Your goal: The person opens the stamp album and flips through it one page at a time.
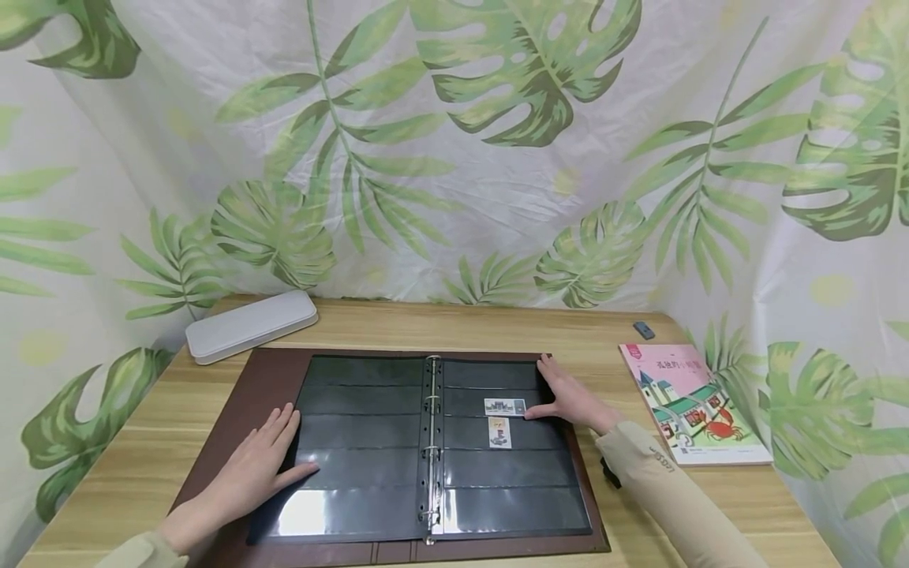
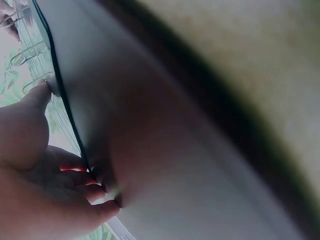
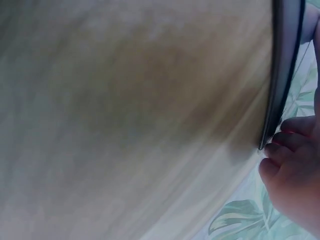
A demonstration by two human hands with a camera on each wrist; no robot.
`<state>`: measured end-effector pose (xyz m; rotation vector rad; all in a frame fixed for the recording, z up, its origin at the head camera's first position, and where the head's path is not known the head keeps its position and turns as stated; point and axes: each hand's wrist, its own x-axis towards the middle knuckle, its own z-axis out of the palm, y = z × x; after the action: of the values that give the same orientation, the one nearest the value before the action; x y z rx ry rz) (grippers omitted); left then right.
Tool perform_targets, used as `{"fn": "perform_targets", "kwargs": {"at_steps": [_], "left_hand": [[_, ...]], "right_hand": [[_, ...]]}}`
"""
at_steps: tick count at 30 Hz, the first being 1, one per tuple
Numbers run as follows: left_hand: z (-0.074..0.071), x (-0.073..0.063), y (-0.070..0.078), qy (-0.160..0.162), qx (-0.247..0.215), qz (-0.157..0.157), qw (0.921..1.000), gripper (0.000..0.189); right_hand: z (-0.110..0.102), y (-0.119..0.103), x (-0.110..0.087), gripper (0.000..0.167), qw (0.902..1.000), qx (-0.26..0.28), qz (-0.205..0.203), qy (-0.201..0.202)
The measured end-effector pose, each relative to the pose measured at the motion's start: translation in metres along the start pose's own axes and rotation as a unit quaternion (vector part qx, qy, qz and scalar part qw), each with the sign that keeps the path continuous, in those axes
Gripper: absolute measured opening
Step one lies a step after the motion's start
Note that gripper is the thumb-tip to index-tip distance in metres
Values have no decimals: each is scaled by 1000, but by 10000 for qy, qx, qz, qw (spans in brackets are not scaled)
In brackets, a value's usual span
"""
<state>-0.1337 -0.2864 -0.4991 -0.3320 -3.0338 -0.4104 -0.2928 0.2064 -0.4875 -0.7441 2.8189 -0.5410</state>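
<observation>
An open ring-binder stamp album with a brown cover and black pocket pages lies on the table. On its right page sit two stamps: a wide one in the second row, and an upright one just below. My left hand rests at the left page's outer edge, fingers extended, thumb on the page. My right hand lies over the right page's outer edge. Its thumb tip touches or nearly touches the wide stamp's right end. Neither hand holds anything that I can see.
A white case stands at the back left of the wooden table. To the right lies a picture book, with a small blue-grey object behind it. Something black shows partly beneath my right forearm. A leaf-patterned curtain hangs around.
</observation>
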Motion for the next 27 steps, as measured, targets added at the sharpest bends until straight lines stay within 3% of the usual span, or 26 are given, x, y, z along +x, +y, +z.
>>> {"fn": "perform_targets", "kwargs": {"at_steps": [5, 18, 27], "left_hand": [[0, 1, 0, -15, 8, 2, 10000, 92], [-2, 1, 1, -2, 3, -13, 10000, 92], [-1, -1, 2, 38, -10, 15, 10000, 90]], "right_hand": [[0, 1, 0, 106, 10000, -44, 61, 29], [-3, -1, 3, 98, 9987, -188, -331, 353], [-2, -3, 0, 79, 9933, -280, -735, 850]]}}
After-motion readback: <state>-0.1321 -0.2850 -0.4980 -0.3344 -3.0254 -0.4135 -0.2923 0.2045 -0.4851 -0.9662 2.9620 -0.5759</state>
